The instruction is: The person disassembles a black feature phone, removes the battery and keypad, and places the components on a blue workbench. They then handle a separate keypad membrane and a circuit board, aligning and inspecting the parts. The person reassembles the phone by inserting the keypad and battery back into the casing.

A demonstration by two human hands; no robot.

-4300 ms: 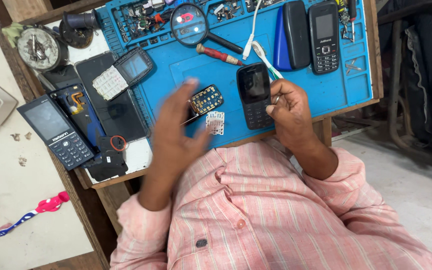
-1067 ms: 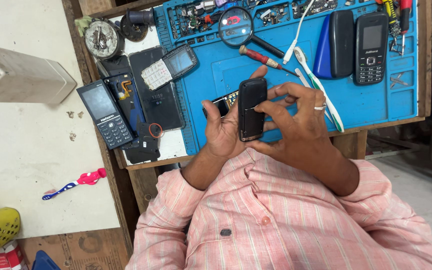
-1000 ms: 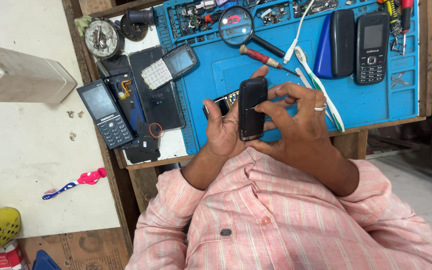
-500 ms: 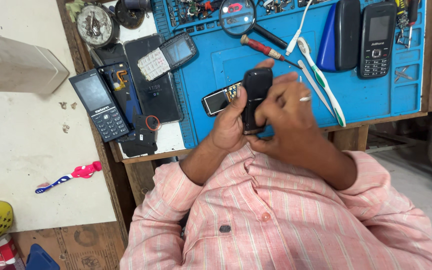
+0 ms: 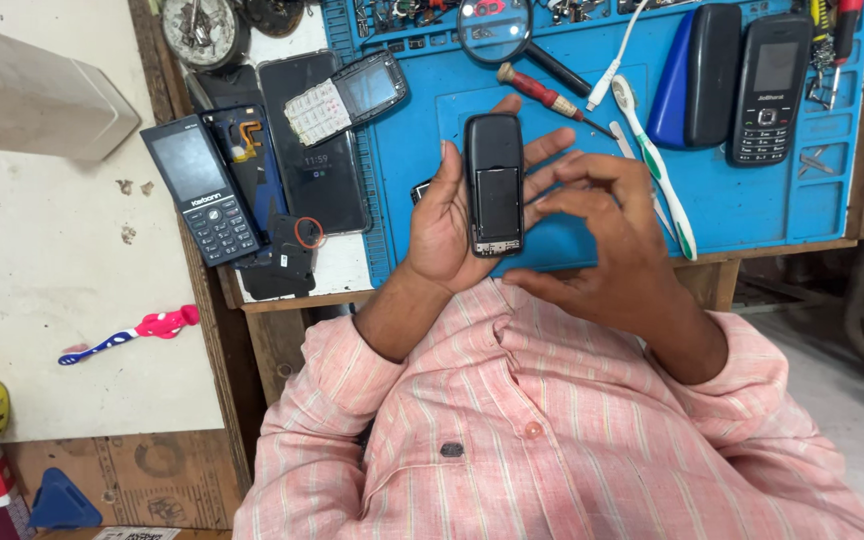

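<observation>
Left hand point(image 5: 447, 215) cradles black keypad phone point(image 5: 494, 185), back up, over blue repair mat point(image 5: 752, 205). Right hand point(image 5: 607, 245) beside it, fingers curled, not touching.

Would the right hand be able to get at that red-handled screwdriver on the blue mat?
Probably yes. The right hand holds nothing and hovers beside the phone in the left hand. The red-handled screwdriver lies uncovered on the blue mat just beyond its fingertips, nothing between.
</observation>
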